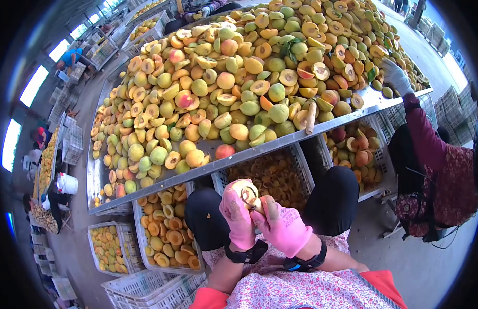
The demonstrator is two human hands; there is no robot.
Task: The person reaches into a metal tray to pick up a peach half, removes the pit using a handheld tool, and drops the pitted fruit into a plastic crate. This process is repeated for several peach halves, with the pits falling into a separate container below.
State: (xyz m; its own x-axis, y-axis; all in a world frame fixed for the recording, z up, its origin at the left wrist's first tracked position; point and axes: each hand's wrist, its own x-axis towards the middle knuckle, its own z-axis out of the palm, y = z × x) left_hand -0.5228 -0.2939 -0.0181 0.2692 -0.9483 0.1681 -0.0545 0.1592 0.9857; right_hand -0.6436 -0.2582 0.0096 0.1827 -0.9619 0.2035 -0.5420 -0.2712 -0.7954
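Observation:
In pink gloves, both my hands are together above my lap. My left hand [236, 213] is closed around a halved peach [248, 188], its cut face turned up. My right hand [284, 226] grips a pitting tool whose curved metal loop [246, 196] lies against the cut face; its handle is mostly hidden by my fingers. Just beyond, the metal table [198, 178] bears a large heap of whole and halved peaches [239, 105]. A wooden handle [311, 117] rests at the table's near edge.
Under the table stand a crate of brown pits and scraps [272, 172], a crate of peach halves [169, 232] and a crate of peaches [355, 152]. White crates [151, 288] are at lower left. A co-worker's gloved hand [396, 77] touches the heap at right.

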